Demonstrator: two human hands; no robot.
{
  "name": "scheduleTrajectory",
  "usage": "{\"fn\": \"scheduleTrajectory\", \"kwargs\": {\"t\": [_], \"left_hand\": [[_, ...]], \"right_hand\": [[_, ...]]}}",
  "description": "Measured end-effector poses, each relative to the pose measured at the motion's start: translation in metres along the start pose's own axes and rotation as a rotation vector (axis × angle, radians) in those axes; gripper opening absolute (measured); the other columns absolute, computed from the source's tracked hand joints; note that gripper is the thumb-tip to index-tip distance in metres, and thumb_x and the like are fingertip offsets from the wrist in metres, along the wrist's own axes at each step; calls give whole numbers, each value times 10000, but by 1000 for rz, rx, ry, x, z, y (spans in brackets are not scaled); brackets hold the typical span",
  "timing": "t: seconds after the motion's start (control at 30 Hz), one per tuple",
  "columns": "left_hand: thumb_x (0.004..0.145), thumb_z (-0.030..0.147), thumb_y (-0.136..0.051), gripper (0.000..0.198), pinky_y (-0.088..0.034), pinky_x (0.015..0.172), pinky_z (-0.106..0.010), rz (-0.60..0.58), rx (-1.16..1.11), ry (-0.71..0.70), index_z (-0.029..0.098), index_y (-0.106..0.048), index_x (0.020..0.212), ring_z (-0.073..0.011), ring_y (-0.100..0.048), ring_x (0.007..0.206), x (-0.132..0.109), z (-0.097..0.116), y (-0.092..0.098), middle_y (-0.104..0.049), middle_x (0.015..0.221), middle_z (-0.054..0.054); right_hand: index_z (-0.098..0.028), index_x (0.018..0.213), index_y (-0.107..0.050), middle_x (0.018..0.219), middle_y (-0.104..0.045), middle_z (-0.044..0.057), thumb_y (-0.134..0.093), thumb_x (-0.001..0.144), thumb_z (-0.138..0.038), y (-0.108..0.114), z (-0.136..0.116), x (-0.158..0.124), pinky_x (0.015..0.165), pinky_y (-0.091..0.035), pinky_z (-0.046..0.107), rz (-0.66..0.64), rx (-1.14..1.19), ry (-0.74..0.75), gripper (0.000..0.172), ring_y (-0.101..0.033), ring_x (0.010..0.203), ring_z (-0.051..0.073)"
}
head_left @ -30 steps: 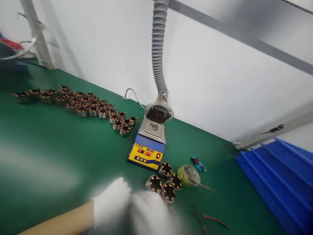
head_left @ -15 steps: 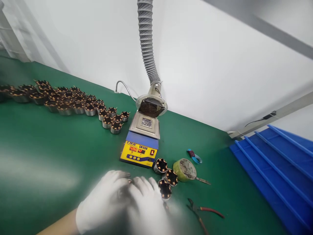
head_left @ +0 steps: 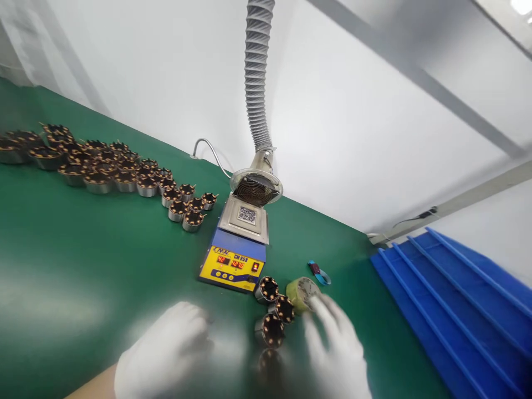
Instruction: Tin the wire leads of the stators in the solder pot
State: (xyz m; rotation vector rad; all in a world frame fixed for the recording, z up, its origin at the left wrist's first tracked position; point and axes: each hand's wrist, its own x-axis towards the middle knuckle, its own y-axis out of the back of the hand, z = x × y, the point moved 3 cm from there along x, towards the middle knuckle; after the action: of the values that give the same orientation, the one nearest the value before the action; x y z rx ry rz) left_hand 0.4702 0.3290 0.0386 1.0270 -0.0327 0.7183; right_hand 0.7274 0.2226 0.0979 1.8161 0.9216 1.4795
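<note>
My left hand (head_left: pixel 166 354), in a white glove, is over the front of the green bench with its fingers curled in. What it holds, if anything, is hidden and blurred. My right hand (head_left: pixel 338 354), also gloved, reaches to a round yellow-green container (head_left: pixel 296 296) with a greyish top. Its fingers are stretched out and apart, the tips at the container's near right edge. Left of that hand stand several wound motor stators, metal rings with black inner parts and copper coils; one stator (head_left: pixel 272 331) is nearest, and another behind it (head_left: pixel 284 308) is close to the container.
A yellow and blue solder pot (head_left: pixel 233 269) with a digital display stands mid-bench beneath a fume duct (head_left: pixel 258 83). Many stators (head_left: pixel 124 172) are lined up at left. A small blue strap (head_left: pixel 320 272) lies behind the container. A blue ribbed panel (head_left: pixel 453 299) is at right.
My hands have parted: the right has moved right to the container, the left slightly left. The thin metal tool and red-handled pliers seen before are now hidden. The view has shifted a little.
</note>
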Motion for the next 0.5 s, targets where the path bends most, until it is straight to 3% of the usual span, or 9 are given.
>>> {"fn": "scheduleTrajectory", "kwargs": {"t": [0.07, 0.13, 0.2, 0.3, 0.4, 0.5], "left_hand": [[875, 214, -438, 152, -491, 745, -310, 11, -26, -5, 206, -527, 751, -196, -596, 806, -6, -7, -8, -631, 846, -54], [875, 235, -455, 133, -492, 759, -309, 23, -46, 2, 215, -539, 774, -195, -597, 814, -10, -13, -15, -637, 878, -48], [867, 261, -484, 101, -496, 772, -299, 40, -63, 26, 223, -552, 803, -193, -603, 824, -13, -18, -21, -644, 906, -42], [862, 284, -509, 80, -503, 782, -279, 58, -70, 71, 235, -568, 840, -189, -614, 837, -15, -22, -27, -655, 926, -35], [853, 298, -530, 86, -515, 763, -256, 66, -69, 98, 246, -584, 811, -191, -626, 845, -17, -24, -28, -666, 939, -30], [846, 304, -546, 77, -526, 732, -237, 64, -115, 100, 265, -598, 805, -187, -636, 825, -15, -25, -27, -675, 927, -15]], "right_hand": [[-258, 957, -686, 1033, -668, 121, -581, 765, -353, 13, 50, 13, 774, -491, 457, -90, -101, -228, 239, -611, 956, 327], [-258, 899, -693, 875, -692, 120, -583, 748, -428, 14, 90, 15, 642, -485, 416, -201, -148, -520, 254, -639, 754, 294], [-251, 885, -689, 679, -673, 78, -542, 757, -500, 7, 111, 10, 540, -459, 368, -268, -115, -707, 316, -610, 560, 243], [-223, 834, -673, 499, -567, -1, -516, 753, -493, -2, 121, 2, 446, -397, 298, -325, 83, -932, 323, -517, 426, 182], [-190, 822, -669, 461, -503, -31, -578, 694, -475, 14, 120, 11, 399, -310, 262, -200, 186, -958, 325, -434, 413, 147], [-166, 859, -661, 514, -541, -25, -688, 603, -499, 37, 112, 42, 422, -346, 254, 90, 410, -889, 421, -444, 451, 133]]}}
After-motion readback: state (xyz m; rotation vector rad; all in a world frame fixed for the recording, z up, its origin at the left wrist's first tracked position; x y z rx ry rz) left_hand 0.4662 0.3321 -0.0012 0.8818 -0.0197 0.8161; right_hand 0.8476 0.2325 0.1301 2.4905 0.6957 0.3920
